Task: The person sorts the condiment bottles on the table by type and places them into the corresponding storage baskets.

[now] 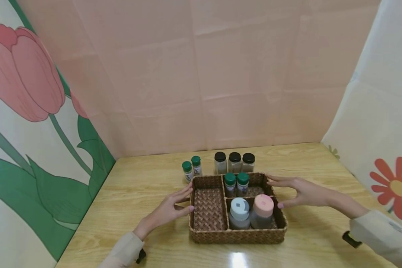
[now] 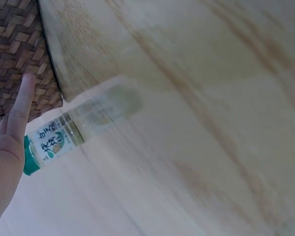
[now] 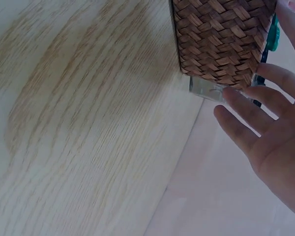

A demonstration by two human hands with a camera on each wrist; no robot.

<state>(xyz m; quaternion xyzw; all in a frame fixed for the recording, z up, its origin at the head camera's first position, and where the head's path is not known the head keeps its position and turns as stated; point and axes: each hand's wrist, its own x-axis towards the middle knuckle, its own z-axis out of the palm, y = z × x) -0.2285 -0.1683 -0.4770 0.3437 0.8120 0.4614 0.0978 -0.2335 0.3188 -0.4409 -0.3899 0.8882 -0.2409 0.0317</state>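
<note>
A brown woven basket with dividers sits on the table. Its left compartment shows a woven floor. Two green-capped spice bottles stand in the back right compartment. At the front right are a jar with a white lid and one with a pink lid. My left hand is at the basket's left side, extended fingers against the wall. On the opposite side, my right hand has its fingers at the back right corner and its thumb by the right rim; the right wrist view shows spread fingers beside the weave.
Behind the basket, two more green-capped spice bottles stand at the left. Three black-lidded jars line up to their right. A pink cloth hangs along the table's back edge, with printed flower cloths at both sides.
</note>
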